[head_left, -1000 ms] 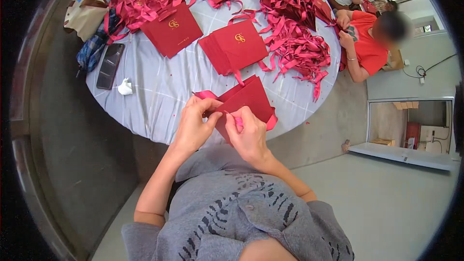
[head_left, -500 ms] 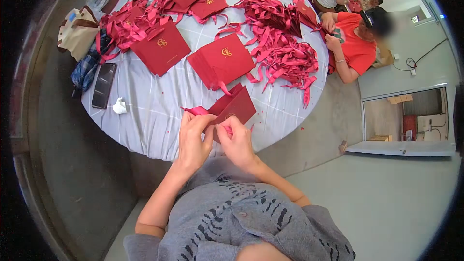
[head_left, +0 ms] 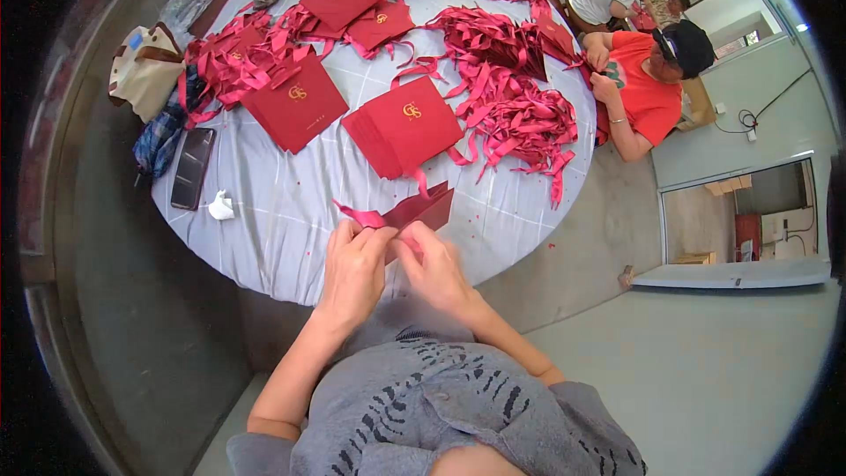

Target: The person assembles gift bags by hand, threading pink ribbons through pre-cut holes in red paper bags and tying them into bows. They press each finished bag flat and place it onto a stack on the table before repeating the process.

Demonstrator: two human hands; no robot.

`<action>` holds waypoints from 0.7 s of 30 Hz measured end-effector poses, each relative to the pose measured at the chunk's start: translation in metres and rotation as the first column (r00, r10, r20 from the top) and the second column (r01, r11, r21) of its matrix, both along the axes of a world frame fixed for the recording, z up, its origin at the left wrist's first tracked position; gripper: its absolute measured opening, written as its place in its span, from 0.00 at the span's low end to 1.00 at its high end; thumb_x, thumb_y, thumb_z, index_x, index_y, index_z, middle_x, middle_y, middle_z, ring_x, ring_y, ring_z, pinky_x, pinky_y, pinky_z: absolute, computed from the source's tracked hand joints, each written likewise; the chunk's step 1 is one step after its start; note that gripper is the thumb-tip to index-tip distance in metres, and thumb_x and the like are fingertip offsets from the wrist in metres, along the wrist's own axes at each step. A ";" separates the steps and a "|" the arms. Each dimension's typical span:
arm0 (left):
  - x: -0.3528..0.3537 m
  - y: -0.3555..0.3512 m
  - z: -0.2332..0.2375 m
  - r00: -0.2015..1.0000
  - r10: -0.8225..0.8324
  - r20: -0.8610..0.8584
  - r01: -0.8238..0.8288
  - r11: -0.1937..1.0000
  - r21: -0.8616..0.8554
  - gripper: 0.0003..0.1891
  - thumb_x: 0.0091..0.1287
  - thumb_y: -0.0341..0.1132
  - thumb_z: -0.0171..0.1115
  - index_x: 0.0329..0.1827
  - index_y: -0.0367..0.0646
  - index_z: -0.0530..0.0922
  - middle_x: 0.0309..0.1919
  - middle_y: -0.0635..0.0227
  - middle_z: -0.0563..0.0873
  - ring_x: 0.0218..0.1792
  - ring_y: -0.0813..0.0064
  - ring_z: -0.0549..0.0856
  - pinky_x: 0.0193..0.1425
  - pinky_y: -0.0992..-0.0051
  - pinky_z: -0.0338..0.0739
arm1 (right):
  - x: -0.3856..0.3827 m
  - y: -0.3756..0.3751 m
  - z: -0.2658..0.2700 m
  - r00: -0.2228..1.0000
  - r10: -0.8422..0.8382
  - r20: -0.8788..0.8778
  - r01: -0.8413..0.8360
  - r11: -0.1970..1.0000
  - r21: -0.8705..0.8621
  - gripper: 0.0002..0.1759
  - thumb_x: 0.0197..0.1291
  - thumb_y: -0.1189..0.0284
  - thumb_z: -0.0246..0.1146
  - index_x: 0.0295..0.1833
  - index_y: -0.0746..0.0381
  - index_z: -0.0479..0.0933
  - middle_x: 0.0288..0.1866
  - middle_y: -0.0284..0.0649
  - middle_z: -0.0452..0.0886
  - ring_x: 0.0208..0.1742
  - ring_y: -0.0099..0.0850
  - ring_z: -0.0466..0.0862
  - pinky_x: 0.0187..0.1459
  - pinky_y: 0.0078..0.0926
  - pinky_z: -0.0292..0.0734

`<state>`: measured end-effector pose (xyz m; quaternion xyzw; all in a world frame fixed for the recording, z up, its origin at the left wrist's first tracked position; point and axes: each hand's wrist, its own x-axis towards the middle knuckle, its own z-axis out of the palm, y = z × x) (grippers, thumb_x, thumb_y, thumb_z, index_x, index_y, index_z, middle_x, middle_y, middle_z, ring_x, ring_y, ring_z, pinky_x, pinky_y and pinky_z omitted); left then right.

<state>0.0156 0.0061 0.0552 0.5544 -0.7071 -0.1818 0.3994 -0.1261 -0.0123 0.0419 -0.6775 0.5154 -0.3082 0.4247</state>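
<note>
A red paper bag [head_left: 425, 210] stands tilted at the table's near edge, its lower part hidden behind my fingers. My left hand [head_left: 354, 269] is closed on the bag's near left edge, thumb and fingers pinched together. A loose end of pink ribbon [head_left: 361, 215] sticks out above those fingers. Close beside it, my right hand [head_left: 432, 266] is closed in a pinch against the bag, with a bit of pink ribbon showing at its fingers. The two sets of fingertips nearly meet. Just beyond lies a stack of red bags [head_left: 405, 128] with gold lettering.
Another bag stack [head_left: 298, 101] lies to the left, and heaps of ribboned bags [head_left: 520, 119] to the right. A phone [head_left: 193, 167], crumpled tissue [head_left: 221, 205], umbrella [head_left: 163, 137] and cream bag [head_left: 145, 70] sit at left. A co-worker in red [head_left: 648, 84] works at the right edge.
The bag has turned and tipped, so its printed front shows less. My hands have drawn slightly closer together. The view has shifted a little, with the table's near edge now lower.
</note>
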 end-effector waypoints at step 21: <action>-0.002 0.009 -0.022 0.977 0.007 0.213 0.018 0.993 -0.116 0.14 0.52 0.26 0.64 0.41 0.42 0.73 0.29 0.70 0.80 0.33 0.68 0.75 0.39 0.70 0.64 | 0.005 -0.082 0.043 0.523 0.654 -0.547 -0.625 0.730 0.276 0.09 0.48 0.71 0.57 0.28 0.63 0.80 0.26 0.47 0.80 0.32 0.44 0.81 0.34 0.40 0.74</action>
